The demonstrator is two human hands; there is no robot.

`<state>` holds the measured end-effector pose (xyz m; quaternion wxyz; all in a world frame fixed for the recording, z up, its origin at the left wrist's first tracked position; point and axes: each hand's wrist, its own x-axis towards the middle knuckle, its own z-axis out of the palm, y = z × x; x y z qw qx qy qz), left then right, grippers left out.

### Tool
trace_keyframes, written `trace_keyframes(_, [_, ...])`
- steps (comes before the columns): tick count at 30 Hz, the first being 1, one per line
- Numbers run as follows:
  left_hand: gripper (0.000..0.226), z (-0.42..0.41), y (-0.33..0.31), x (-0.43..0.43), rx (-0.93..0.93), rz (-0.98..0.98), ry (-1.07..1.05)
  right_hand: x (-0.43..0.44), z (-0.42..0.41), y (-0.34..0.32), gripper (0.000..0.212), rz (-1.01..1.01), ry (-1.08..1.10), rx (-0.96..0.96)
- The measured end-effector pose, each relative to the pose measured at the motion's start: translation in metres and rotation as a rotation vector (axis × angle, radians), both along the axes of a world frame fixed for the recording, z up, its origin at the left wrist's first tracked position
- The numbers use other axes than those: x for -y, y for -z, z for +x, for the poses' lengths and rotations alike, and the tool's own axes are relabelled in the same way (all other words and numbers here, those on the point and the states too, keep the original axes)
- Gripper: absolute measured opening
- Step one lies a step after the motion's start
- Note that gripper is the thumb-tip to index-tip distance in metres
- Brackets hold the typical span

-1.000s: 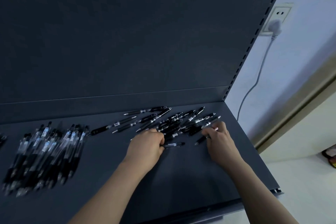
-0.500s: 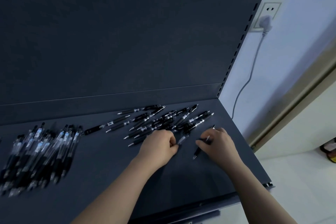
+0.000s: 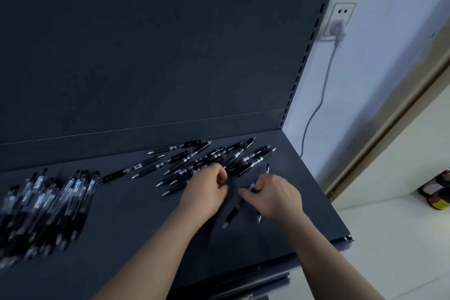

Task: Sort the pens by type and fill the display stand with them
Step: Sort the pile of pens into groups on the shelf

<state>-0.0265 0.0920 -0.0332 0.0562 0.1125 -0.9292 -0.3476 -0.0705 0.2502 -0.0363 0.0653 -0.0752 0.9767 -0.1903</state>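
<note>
A loose heap of black pens (image 3: 214, 157) lies at the back right of the dark shelf (image 3: 126, 238). A second, aligned bunch of pens with pale labels (image 3: 43, 202) lies at the far left, blurred. My left hand (image 3: 207, 192) sits at the heap's near edge with curled fingers, and no pen shows in it. Just to its right, my right hand (image 3: 277, 198) grips two pens: one pen (image 3: 267, 168) sticks out above the fist, and a slanted pen (image 3: 231, 214) points down to the left from its fingertips.
The stand's dark back panel (image 3: 158, 44) rises behind the shelf, with a slotted upright (image 3: 306, 61) on its right edge. A wall socket (image 3: 341, 17) with a plug and hanging cable is beyond it. Jars (image 3: 435, 193) stand on the pale floor at right.
Both hands drew back from the heap toward me. A pen that was at my left fingertips now hangs from my right hand, which holds two. The camera shifted right.
</note>
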Motion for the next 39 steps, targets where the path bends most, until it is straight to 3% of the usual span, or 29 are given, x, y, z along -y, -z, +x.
trace_keyframes(3, [0.023,-0.005,0.003,0.012,-0.03,-0.265,-0.033,0.006,0.001,-0.003,0.032,0.025,0.022,0.01])
trace_keyframes(6, [0.018,-0.005,0.002,0.015,0.049,-0.397,0.023,-0.004,-0.004,-0.005,0.032,0.051,0.063,0.015])
trace_keyframes(17, [0.009,-0.016,-0.006,-0.006,0.177,-0.25,0.111,-0.033,-0.019,-0.004,0.018,0.002,0.152,-0.02])
trace_keyframes(22, [0.032,-0.032,-0.005,-0.025,0.178,-0.208,0.153,-0.041,-0.029,-0.003,0.03,-0.013,0.186,0.049])
trace_keyframes(27, [0.057,-0.047,-0.002,-0.041,0.22,-0.318,0.207,-0.05,-0.039,0.001,0.034,-0.099,0.183,0.099])
trace_keyframes(31, [0.045,-0.056,0.0,-0.048,0.193,-0.392,0.202,-0.051,-0.04,0.004,0.032,-0.096,0.174,0.112])
trace_keyframes(35, [0.052,-0.065,-0.007,-0.056,0.188,-0.471,0.187,-0.051,-0.041,0.004,0.032,-0.104,0.164,0.109])
trace_keyframes(39, [0.034,-0.072,-0.01,-0.058,0.213,-0.499,0.226,-0.053,-0.042,0.0,0.032,-0.133,0.164,0.127])
